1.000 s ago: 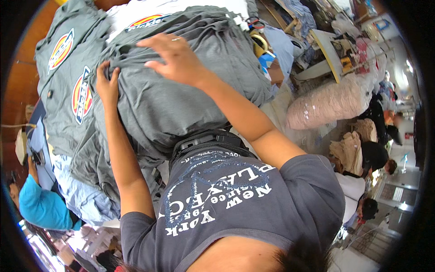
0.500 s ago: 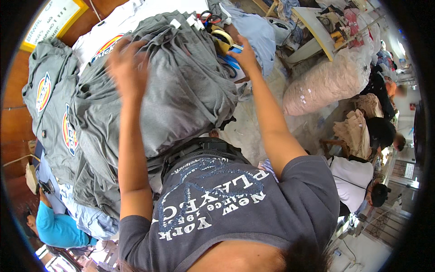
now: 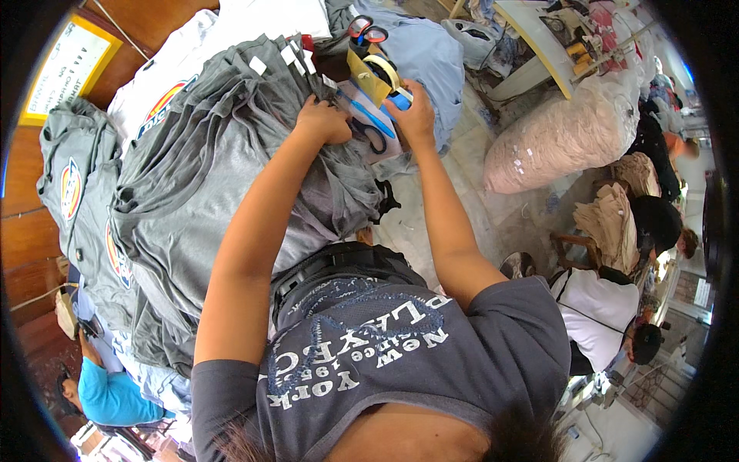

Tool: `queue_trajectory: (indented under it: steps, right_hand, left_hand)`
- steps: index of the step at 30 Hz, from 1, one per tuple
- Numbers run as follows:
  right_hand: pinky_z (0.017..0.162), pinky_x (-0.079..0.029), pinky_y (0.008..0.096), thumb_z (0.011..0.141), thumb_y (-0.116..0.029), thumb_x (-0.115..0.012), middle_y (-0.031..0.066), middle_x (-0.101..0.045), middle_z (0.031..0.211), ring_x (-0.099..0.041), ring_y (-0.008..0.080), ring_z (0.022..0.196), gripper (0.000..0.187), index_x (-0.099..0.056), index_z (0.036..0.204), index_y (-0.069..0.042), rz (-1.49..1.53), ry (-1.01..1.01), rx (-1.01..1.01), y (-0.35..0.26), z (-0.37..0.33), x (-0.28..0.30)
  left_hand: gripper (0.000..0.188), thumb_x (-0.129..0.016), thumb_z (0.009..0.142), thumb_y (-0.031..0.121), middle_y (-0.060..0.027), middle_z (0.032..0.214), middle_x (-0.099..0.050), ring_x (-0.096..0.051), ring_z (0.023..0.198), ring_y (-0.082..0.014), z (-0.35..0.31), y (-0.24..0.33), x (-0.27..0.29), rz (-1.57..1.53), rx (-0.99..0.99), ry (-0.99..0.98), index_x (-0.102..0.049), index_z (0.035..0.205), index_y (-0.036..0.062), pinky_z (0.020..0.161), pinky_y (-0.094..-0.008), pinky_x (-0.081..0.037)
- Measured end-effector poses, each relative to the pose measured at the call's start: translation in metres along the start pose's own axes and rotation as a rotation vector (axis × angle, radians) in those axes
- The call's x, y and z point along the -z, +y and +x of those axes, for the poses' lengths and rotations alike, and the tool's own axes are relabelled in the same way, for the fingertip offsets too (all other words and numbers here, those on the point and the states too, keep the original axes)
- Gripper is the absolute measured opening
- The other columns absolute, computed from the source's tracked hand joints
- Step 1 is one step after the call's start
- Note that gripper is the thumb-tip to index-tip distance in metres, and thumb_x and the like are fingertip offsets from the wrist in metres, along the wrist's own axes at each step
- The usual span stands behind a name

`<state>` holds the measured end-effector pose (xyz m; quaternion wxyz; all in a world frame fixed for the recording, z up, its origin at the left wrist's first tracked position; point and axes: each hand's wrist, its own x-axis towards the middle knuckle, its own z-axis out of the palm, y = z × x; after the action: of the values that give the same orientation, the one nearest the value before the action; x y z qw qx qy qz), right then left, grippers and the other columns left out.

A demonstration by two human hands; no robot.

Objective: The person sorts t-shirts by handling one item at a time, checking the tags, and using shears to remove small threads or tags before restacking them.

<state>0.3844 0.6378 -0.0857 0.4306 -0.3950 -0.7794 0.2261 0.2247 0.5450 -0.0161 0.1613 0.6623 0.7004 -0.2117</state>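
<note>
A thick heap of grey T-shirts [image 3: 254,162] with white tags [image 3: 289,55] along its far edge lies before me. My left hand [image 3: 323,123] is on the heap's right side, its fingers curled into the gathered grey cloth. Just right of the heap, my right hand [image 3: 416,115] has thumb and fingers closed around a small blue object [image 3: 399,100] at the end of a cream tape roll [image 3: 382,71]. Beside the roll are a flat yellow piece [image 3: 365,78], a long blue strip-like item [image 3: 366,114] and dark scissors handles [image 3: 373,138].
Red-and-black scissors handles [image 3: 368,31] and light-blue cloth [image 3: 427,58] lie beyond the tape. A large clear bag of pinkish material [image 3: 554,142] stands on the floor at right. Other people work at right and lower left, one in a turquoise top [image 3: 115,393].
My left hand has swung right and down from above the heap onto the cloth near the tape. My right hand has drawn slightly nearer, its fingers closing. The view has shifted slightly.
</note>
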Motion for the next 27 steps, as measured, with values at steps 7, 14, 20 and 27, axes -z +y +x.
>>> queue_trajectory:
  steps: [7,14,20,27]
  right_hand:
    - [0.073,-0.044,0.0372,0.062,-0.026,-0.071,0.0117,-0.054,0.099,-0.053,0.03,0.09,0.051,-0.048,0.104,-0.008,-0.037,-0.044,0.016,0.015,0.022,-0.003]
    - [0.09,-0.03,0.0466,0.069,-0.029,-0.065,0.0091,-0.041,0.12,-0.037,0.032,0.11,0.051,-0.047,0.113,-0.013,-0.338,0.094,0.278,0.003,0.001,-0.001]
    - [0.094,-0.026,0.0451,0.076,-0.024,-0.059,0.0052,-0.041,0.124,-0.037,0.029,0.115,0.038,-0.051,0.113,-0.022,-0.287,-0.311,0.337,-0.025,-0.076,0.002]
    - [0.095,-0.024,0.0483,0.072,-0.03,-0.063,0.0075,-0.039,0.125,-0.033,0.0264,0.118,0.049,-0.046,0.117,-0.019,-0.253,-0.274,0.336,-0.003,-0.065,0.011]
  left_hand:
    - [0.047,-0.041,0.072,0.026,-0.0087,0.12,-0.05,-0.041,0.115,-0.0235,0.012,0.001,-0.002,0.049,0.118,-0.049,-0.049,0.118,0.0173,0.098,-0.0441,-0.018]
    - [0.046,-0.045,0.072,0.028,-0.0084,0.12,-0.05,-0.043,0.113,-0.0227,0.0,0.01,0.013,0.118,0.151,-0.164,-0.052,0.116,0.0148,0.101,-0.043,-0.011]
    - [0.044,-0.046,0.07,0.026,-0.0097,0.119,-0.05,-0.042,0.115,-0.0272,0.001,0.004,0.01,0.077,0.101,-0.177,-0.057,0.11,0.0123,0.101,-0.0474,-0.011]
    - [0.045,-0.046,0.069,0.026,-0.014,0.12,-0.049,-0.04,0.116,-0.0314,0.006,-0.004,0.013,0.018,0.01,-0.265,-0.056,0.11,0.0113,0.1,-0.0524,-0.011]
